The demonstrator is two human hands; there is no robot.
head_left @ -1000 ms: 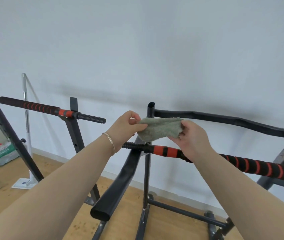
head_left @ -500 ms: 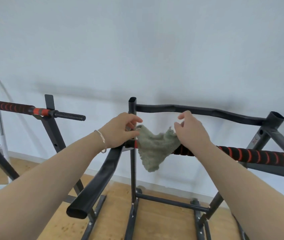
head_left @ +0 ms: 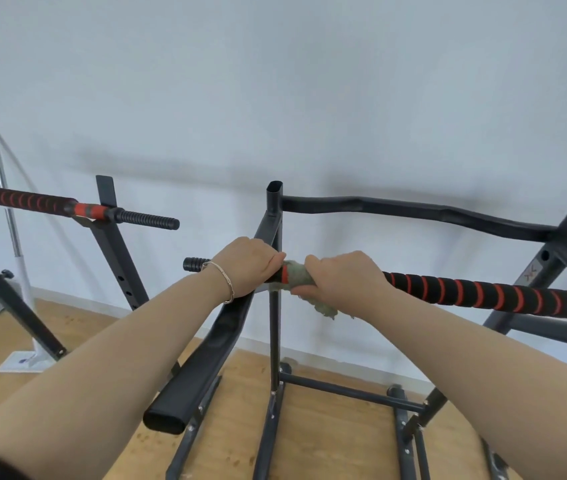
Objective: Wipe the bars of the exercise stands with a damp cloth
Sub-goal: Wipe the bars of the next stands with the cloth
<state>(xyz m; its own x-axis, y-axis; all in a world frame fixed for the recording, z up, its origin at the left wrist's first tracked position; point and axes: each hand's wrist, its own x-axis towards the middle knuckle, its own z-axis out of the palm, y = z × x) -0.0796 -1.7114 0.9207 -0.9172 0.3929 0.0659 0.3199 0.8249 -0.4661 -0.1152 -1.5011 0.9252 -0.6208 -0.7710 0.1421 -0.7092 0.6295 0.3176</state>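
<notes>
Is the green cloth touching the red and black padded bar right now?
Touching. The head view shows the cloth wrapped round the padded bar, with the right hand gripping over it.

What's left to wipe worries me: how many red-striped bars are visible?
2. The left bar sits untouched at far left; the right bar runs centre to right, cloth wrapped around it. Others may lie off-frame.
</notes>
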